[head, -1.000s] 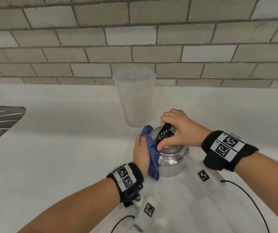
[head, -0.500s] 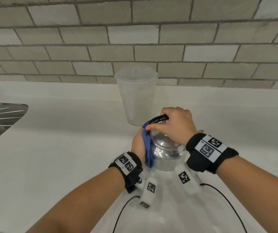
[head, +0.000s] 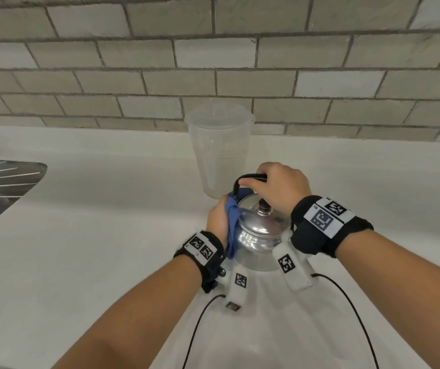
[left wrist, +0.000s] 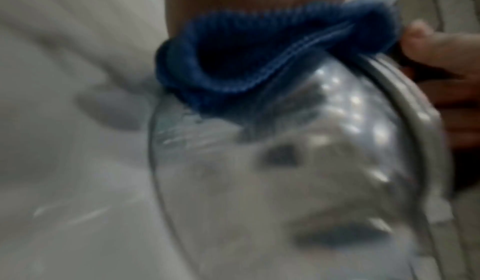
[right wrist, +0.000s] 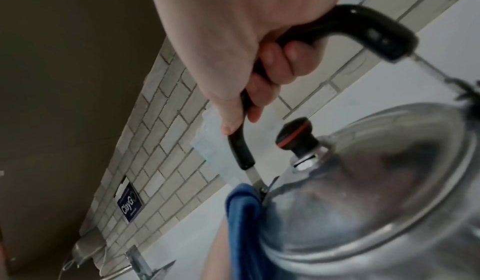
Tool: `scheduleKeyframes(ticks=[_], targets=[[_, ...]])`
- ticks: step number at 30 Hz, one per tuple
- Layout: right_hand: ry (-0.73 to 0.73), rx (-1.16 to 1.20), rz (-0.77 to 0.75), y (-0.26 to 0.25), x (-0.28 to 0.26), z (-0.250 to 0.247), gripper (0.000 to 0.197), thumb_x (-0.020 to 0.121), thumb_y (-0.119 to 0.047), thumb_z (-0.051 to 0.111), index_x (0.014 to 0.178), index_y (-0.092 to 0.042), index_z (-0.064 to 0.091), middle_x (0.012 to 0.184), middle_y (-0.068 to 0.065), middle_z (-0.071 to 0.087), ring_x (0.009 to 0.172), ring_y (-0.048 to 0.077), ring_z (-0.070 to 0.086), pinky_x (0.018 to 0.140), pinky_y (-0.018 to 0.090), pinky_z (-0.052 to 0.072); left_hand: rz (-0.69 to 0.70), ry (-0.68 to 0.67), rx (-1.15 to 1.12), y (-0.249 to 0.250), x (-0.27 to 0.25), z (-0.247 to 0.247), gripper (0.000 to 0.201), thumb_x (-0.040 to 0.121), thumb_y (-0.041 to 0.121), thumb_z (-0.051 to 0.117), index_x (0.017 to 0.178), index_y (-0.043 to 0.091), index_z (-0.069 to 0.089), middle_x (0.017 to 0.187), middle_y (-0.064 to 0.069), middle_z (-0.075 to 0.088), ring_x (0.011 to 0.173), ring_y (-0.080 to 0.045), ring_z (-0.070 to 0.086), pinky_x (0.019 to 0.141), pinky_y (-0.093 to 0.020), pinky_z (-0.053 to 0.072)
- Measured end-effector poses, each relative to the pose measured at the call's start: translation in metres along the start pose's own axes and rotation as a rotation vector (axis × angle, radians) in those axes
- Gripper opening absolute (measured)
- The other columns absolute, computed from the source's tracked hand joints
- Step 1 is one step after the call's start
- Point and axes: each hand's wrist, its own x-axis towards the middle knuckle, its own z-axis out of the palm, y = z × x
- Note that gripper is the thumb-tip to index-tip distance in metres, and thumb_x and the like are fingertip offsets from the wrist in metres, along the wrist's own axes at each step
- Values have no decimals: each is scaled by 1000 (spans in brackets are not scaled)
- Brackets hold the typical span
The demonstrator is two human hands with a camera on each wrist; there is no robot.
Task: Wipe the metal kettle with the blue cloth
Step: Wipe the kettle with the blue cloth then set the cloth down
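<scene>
The white surface (head: 86, 235) carries the metal kettle (head: 260, 235), which stands upright just in front of a clear plastic jug (head: 220, 153). The black handle (right wrist: 345, 19) is raised over the lid, and the right hand (head: 277, 187) is curled tightly round it, so the kettle is steadied from above. The blue cloth (head: 233, 222) is bunched and pressed against the kettle's left flank by the left hand (head: 217, 222); whether the fingers are curled round the cloth or laid flat behind it cannot be told from these views.

The step in hand is judged to be the wiping of the left side wall. It would be done well if the handle were held firm while the cloth is drawn around the curve with even pressure, so the kettle is not pushed toward the jug. The hinge bracket (right wrist: 261, 188) beside the cloth's top edge should be skirted, since loose folds could be caught there. The lid knob (right wrist: 294, 133) and the dome are best left for a separate pass.
</scene>
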Motion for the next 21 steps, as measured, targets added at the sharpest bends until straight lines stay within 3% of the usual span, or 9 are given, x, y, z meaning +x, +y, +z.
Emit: scheduleKeyframes(ticks=[2, 4, 9, 11, 13, 17, 18, 20, 21], targets=[[-15, 78, 65, 0, 2, 0, 36, 84, -58, 55, 80, -23, 60, 69, -7, 58, 69, 17, 54, 53, 25, 34, 75, 100, 92, -12, -4, 1, 29, 94, 41, 44, 94, 18, 62, 101, -12, 64, 93, -27, 61, 96, -52, 49], [-31, 194, 126, 2, 4, 0, 26, 85, -52, 58, 87, -27, 65, 82, -7, 64, 80, 18, 57, 64, 26, 38, 137, 192, 53, -23, -17, 6, 22, 101, 32, 43, 101, 19, 61, 98, -8, 65, 90, -22, 62, 91, -44, 48], [0, 604, 255, 3, 9, 2, 16, 88, -24, 62, 102, -23, 70, 101, -4, 67, 95, 15, 60, 89, 28, 49, 210, 332, 5, -42, -45, 27, 23, 103, 27, 37, 120, 23, 52, 116, -11, 60, 108, -25, 60, 101, -40, 47], [-4, 726, 280, 0, 7, -2, 17, 90, -14, 59, 105, -13, 69, 86, -5, 64, 71, 4, 57, 65, 13, 48, 308, 380, 47, -46, -50, 32, 23, 103, 19, 37, 118, 16, 54, 108, -10, 62, 101, -23, 62, 97, -38, 49], [-32, 786, 301, -3, 3, -7, 17, 92, -10, 56, 105, -15, 66, 72, -2, 54, 47, 3, 42, 41, 12, 32, 328, 338, 70, -40, -49, 31, 19, 102, 18, 37, 110, 16, 55, 102, -11, 63, 95, -22, 62, 92, -35, 50], [-84, 850, 329, -2, -1, -13, 27, 93, -9, 54, 120, -11, 62, 65, 3, 46, 47, 13, 29, 35, 16, 24, 146, 49, 191, -10, -3, 10, 22, 98, 31, 44, 103, 17, 60, 103, -10, 61, 97, -25, 58, 91, -24, 49], [-85, 856, 343, -1, -1, -12, 29, 93, -10, 54, 122, -10, 61, 65, 2, 46, 47, 13, 30, 34, 16, 25, 75, -2, 170, -3, 10, 6, 30, 97, 34, 48, 107, 10, 64, 103, -12, 63, 98, -26, 59, 97, -29, 50], [-56, 883, 379, 0, -1, -11, 30, 93, -11, 54, 123, -10, 60, 66, 1, 47, 48, 13, 32, 34, 17, 27, 22, -19, 134, 3, 22, 5, 38, 92, 38, 54, 105, 5, 68, 102, -14, 69, 96, -28, 64, 100, -40, 50], [-33, 904, 402, 0, -1, -10, 30, 93, -11, 54, 123, -10, 60, 66, 1, 47, 48, 13, 33, 33, 16, 28, 43, 8, 164, 3, 19, 8, 36, 93, 36, 53, 105, 6, 68, 100, -12, 70, 92, -26, 65, 93, -33, 53]])
